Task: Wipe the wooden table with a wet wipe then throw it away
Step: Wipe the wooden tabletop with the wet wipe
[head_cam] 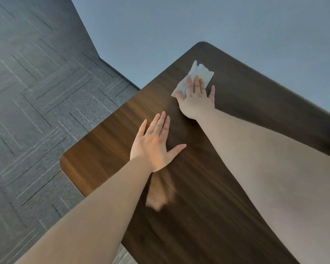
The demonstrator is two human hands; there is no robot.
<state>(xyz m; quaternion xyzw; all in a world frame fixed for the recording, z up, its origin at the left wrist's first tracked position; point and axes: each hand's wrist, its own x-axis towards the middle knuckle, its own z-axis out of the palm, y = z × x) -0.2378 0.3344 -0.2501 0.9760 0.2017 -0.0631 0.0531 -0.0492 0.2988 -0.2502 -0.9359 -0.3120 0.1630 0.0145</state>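
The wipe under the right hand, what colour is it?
White, seen in the head view: the wipe lies flat under the right hand.

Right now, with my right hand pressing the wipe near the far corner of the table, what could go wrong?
1. The wet wipe is bunched and only partly under the right hand, so it may slip out or smear unevenly.
2. It lies near the far corner of the wooden table; a long stroke could push it off the edge.
3. The left hand rests flat on the tabletop and could leave prints.
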